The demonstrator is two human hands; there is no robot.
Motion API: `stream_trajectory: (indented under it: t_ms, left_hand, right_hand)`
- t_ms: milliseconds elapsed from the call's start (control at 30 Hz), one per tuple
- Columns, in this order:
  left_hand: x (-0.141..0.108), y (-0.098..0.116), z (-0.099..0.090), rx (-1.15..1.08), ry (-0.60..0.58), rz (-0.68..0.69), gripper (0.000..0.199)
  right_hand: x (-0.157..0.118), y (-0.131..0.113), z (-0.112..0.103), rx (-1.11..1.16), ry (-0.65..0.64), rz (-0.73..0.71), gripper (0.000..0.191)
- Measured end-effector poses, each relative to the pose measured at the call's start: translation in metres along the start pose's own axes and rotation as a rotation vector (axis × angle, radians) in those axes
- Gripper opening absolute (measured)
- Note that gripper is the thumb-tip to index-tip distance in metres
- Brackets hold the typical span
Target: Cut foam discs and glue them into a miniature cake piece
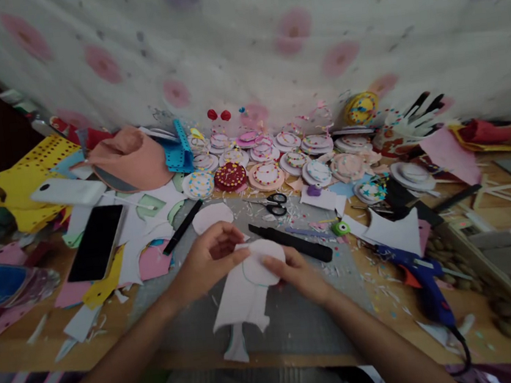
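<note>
My left hand (210,261) pinches the upper left edge of a white craft sheet (238,301) between thumb and curled fingers. At its right side, my right hand (299,269) grips the sheet's rounded top, thumb on the front and fingers hidden behind. A curved line is drawn on the rounded part, and the lower end is cut irregularly, with a narrow strip hanging down. Just beyond my hands lie a black utility knife (296,242), black-handled scissors (277,204) and a white oval piece (212,218). Below them is a grey cutting mat (317,326).
Several small decorated hats (267,176) line the back. Left are a phone (96,243), a black marker (183,226), foam scraps (155,261) and a plastic bottle (10,282). A blue glue gun (425,283) with its cord lies right, beside a wooden-edged tray (506,286).
</note>
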State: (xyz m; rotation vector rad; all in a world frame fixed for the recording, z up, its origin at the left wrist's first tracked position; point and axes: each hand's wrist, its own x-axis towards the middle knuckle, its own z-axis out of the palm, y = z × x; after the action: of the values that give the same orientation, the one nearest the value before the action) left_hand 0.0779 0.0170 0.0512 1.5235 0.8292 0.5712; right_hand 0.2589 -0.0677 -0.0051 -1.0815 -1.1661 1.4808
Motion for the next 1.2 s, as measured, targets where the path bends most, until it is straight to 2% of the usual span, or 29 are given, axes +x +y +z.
stream_trajectory:
  t_ms: [67,133,233,333,500,733,933,1200]
  left_hand:
    - [0.000,-0.007,0.000,-0.008,-0.177,-0.086,0.026]
    - [0.002,-0.014,-0.003,-0.029,-0.326,-0.159,0.036]
    - [0.002,-0.026,-0.006,-0.107,-0.415,-0.228,0.045]
    - [0.000,-0.038,0.000,-0.207,-0.429,-0.288,0.051]
    - [-0.005,-0.051,0.013,-0.387,-0.388,-0.395,0.056]
    - [-0.008,-0.044,0.014,-0.514,-0.344,-0.432,0.058]
    - [-0.008,-0.043,0.016,-0.542,-0.307,-0.406,0.059]
    - [-0.006,-0.044,0.020,-0.584,-0.347,-0.484,0.061]
  right_hand:
    - [-0.001,0.001,0.004,0.029,-0.050,0.070,0.045]
    - [-0.002,0.004,0.005,0.072,-0.057,0.115,0.046]
    - [-0.004,0.008,0.003,0.238,-0.099,0.251,0.046]
    - [-0.005,0.010,0.001,0.359,-0.177,0.345,0.047]
    - [-0.005,0.009,0.000,0.428,-0.207,0.351,0.044]
    - [-0.003,0.011,0.001,0.396,-0.229,0.400,0.049]
    - [-0.004,0.010,0.001,0.368,-0.281,0.385,0.049]
    - [-0.009,0.011,0.003,0.361,-0.269,0.356,0.047]
